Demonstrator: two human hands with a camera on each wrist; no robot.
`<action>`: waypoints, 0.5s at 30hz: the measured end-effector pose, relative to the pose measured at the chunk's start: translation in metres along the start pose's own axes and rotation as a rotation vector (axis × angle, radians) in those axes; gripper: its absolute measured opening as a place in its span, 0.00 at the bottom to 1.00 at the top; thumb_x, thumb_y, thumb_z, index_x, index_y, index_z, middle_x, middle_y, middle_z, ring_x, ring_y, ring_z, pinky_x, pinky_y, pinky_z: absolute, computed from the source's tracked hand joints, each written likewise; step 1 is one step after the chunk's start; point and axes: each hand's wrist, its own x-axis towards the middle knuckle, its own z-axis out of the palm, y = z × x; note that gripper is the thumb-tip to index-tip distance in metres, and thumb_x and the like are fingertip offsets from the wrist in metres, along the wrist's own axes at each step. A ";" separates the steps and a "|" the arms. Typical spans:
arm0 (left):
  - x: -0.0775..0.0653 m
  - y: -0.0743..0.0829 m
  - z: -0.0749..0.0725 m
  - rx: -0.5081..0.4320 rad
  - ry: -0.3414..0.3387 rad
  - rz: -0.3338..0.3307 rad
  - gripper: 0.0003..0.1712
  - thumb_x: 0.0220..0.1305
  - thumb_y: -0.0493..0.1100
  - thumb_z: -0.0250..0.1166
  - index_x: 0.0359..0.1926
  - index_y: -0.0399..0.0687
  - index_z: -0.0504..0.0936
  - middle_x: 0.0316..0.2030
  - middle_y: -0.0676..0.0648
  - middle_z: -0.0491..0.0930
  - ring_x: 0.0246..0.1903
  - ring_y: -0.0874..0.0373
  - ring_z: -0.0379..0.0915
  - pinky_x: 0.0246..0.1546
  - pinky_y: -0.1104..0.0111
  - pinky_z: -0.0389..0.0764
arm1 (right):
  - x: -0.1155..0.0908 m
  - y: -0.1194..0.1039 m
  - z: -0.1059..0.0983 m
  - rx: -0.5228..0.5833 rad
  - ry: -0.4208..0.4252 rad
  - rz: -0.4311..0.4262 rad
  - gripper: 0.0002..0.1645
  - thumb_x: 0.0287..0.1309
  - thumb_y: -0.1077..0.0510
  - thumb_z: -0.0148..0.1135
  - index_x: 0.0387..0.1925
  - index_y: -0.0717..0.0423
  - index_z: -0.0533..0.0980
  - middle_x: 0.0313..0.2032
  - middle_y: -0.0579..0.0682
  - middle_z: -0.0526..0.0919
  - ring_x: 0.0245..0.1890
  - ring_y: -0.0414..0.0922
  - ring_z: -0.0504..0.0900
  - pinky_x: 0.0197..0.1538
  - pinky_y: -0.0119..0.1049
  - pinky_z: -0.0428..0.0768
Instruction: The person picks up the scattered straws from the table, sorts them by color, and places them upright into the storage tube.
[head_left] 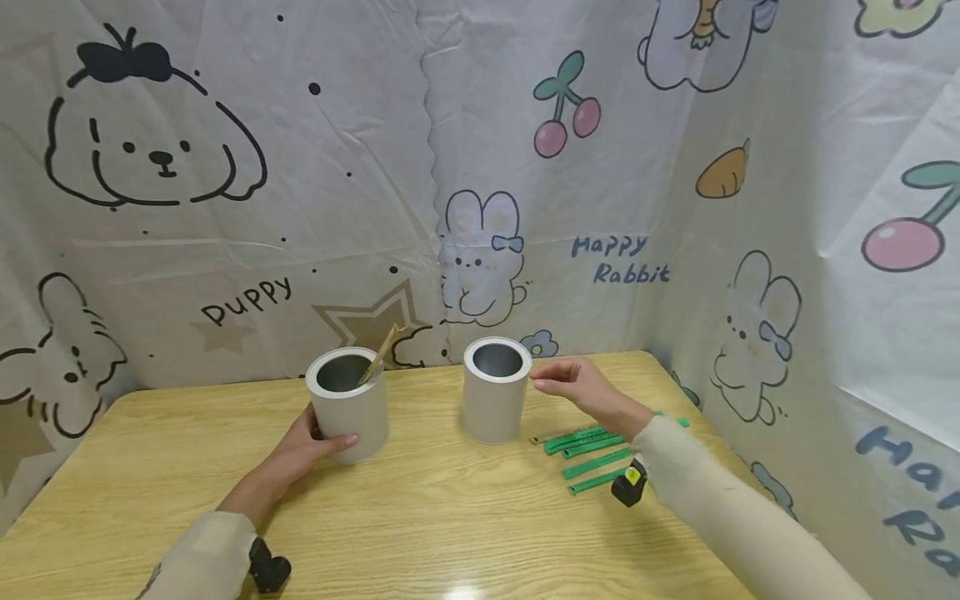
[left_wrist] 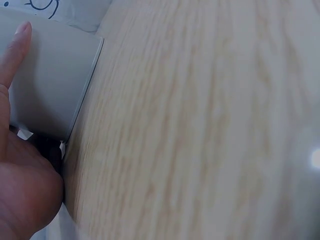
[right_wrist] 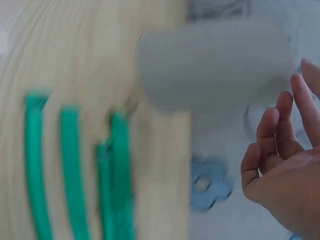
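My left hand (head_left: pixel 307 454) holds the side of a white cylindrical canister (head_left: pixel 352 429), its thumb lying across the front near the base. In the left wrist view the thumb (left_wrist: pixel 17 50) stretches over the canister's smooth wall. A thin tan strip (head_left: pixel 382 354) leans out of that canister's mouth. My right hand (head_left: pixel 585 387) is at the upper right side of a second white canister (head_left: pixel 493 408), fingertips right at the rim. In the right wrist view its fingers are loosely bent, with nothing showing between them. The second canister's dark inside is visible from above.
Several slim green strips or wrapped sticks (head_left: pixel 600 462) lie on the wooden table (head_left: pixel 450 517) below the right forearm. One tan-ended stick (head_left: pixel 542 438) lies among them. A printed cloth (head_left: pixel 360 167) hangs behind the table and along its right side.
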 end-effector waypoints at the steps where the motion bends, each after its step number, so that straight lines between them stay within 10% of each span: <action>1: 0.000 0.000 -0.001 0.002 0.001 -0.002 0.62 0.63 0.50 0.72 0.81 0.44 0.37 0.79 0.33 0.45 0.78 0.34 0.43 0.77 0.39 0.47 | 0.000 0.008 -0.005 -0.018 -0.001 0.015 0.23 0.70 0.53 0.62 0.58 0.65 0.78 0.55 0.52 0.83 0.55 0.43 0.80 0.69 0.52 0.73; 15: 0.000 -0.001 -0.001 -0.003 0.005 -0.001 0.61 0.63 0.50 0.72 0.81 0.45 0.38 0.79 0.33 0.46 0.78 0.34 0.44 0.77 0.39 0.48 | -0.013 0.089 -0.045 -0.287 -0.110 0.071 0.17 0.67 0.61 0.64 0.52 0.68 0.81 0.52 0.65 0.85 0.47 0.48 0.84 0.53 0.39 0.83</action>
